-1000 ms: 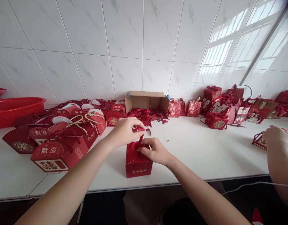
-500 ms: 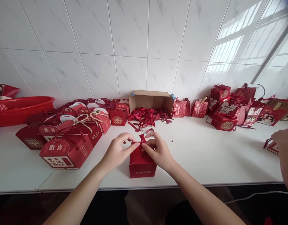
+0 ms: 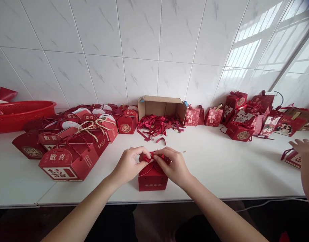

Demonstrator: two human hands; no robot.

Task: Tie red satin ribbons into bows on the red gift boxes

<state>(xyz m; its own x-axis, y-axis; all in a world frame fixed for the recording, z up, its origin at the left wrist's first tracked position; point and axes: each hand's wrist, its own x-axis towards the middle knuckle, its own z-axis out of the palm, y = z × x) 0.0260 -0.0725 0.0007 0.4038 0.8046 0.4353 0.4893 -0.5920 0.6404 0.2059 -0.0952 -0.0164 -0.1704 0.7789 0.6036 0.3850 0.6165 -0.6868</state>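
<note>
A small red gift box point(image 3: 152, 179) with pale lettering on its front stands upright near the table's front edge. On its top, my left hand point(image 3: 129, 164) pinches a red ribbon point(image 3: 147, 159) between thumb and forefinger. My right hand point(image 3: 173, 165) pinches at the same ribbon from the other side, the thumbs nearly meeting over the box. The fingers cover much of the ribbon, so its knot or loop cannot be made out. Loose ribbon pieces point(image 3: 160, 140) lie just behind the box.
An open cardboard carton point(image 3: 167, 101) spilling red ribbons stands against the tiled wall. Many red gift boxes point(image 3: 63, 161) crowd the left, beside a red plastic basket point(image 3: 26, 116). More boxes point(image 3: 238, 131) are at right, where another person's hand point(image 3: 305, 151) is near a small box.
The ribbon stood up above the box between my fingers; now it is lower and flatter against the top. At far right, the other person's fingers have spread.
</note>
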